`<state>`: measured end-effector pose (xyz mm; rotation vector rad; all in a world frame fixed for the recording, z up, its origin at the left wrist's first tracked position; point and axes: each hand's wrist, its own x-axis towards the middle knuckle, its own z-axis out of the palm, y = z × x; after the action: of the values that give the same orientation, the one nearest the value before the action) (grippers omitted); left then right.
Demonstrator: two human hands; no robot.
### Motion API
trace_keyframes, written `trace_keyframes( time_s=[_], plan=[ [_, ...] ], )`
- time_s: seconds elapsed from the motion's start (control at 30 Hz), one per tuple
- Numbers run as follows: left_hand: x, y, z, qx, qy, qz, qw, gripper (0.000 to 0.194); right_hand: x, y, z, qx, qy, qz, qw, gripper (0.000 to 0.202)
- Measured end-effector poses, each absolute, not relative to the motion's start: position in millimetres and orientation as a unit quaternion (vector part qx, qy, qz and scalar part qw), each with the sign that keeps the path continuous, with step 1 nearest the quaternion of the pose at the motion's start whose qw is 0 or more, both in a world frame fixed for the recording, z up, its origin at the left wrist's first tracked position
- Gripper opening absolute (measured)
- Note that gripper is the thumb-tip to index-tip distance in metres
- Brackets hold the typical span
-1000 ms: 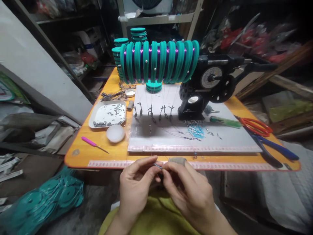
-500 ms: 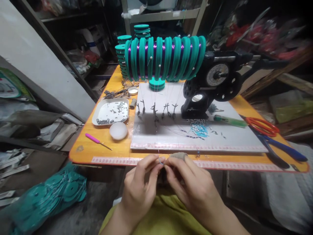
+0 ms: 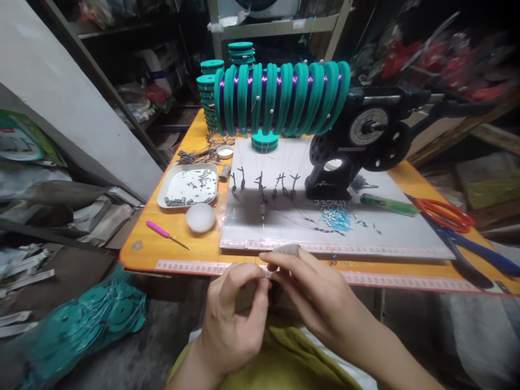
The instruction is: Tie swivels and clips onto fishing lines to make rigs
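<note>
In front of the table edge, my left hand [image 3: 238, 309] pinches the fishing line between thumb and forefinger. My right hand [image 3: 320, 287] meets it fingertip to fingertip, its fingers closed on the same line and the forefinger reaching forward over it. A grey-brown finger cover [image 3: 289, 249] shows on the right hand. The thin line runs up from the fingertips past a small dark sinker [image 3: 262, 210] toward a row of teal foam spools [image 3: 282, 97] wound with purple line. Exactly what sits between the fingertips is too small to make out.
A black winding machine [image 3: 361, 135] carries the spools above a white board [image 3: 284, 233]. To the left are a white tray [image 3: 162, 187] of small grey pieces, a white bowl [image 3: 200, 218] and a pink-handled hook [image 3: 157, 229]. Blue-handled pliers [image 3: 483, 252] and orange-handled scissors [image 3: 444, 214] lie right.
My right hand has shifted, its forefinger now stretched forward over the line. My left hand has turned slightly and dropped a little. The view has moved slightly left.
</note>
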<state>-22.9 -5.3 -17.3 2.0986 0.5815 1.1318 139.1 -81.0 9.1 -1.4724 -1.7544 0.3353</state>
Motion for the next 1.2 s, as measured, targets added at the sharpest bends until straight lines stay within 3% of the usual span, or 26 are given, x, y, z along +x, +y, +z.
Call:
trace_keyframes(
  time_s=[0.2, 0.57, 0.67, 0.83, 0.9, 1.2],
  plan=[
    [-29.7, -6.4, -25.0, 0.787, 0.231, 0.43, 0.378, 0.035, 137.0, -76.2, 18.3, -0.567, -0.692, 0.209, 0.394, 0.033],
    [-29.5, -1.2, -18.8, 0.821, 0.184, 0.432, 0.325, 0.038, 141.4, -67.8, 22.5, -0.548, -0.707, 0.271, 0.356, 0.012],
    [-32.1, -7.2, -22.0, 0.767, 0.243, 0.418, 0.422, 0.037, 141.5, -67.7, 16.0, -0.541, -0.725, 0.225, 0.362, 0.012],
    [-26.3, -10.0, -13.9, 0.56, 0.283, 0.327, 0.707, 0.018, 138.6, -71.5, 5.4, -0.559, -0.743, 0.051, 0.365, 0.014],
    [-22.0, -7.3, -10.4, 0.495, 0.266, 0.289, 0.775, 0.021, 139.4, -74.0, 5.7, -0.555, -0.754, -0.005, 0.353, 0.014],
    [-13.3, -1.4, -7.3, 0.374, 0.28, 0.243, 0.85, 0.024, 148.9, -79.3, 11.0, -0.528, -0.788, -0.069, 0.31, 0.025]
  ],
)
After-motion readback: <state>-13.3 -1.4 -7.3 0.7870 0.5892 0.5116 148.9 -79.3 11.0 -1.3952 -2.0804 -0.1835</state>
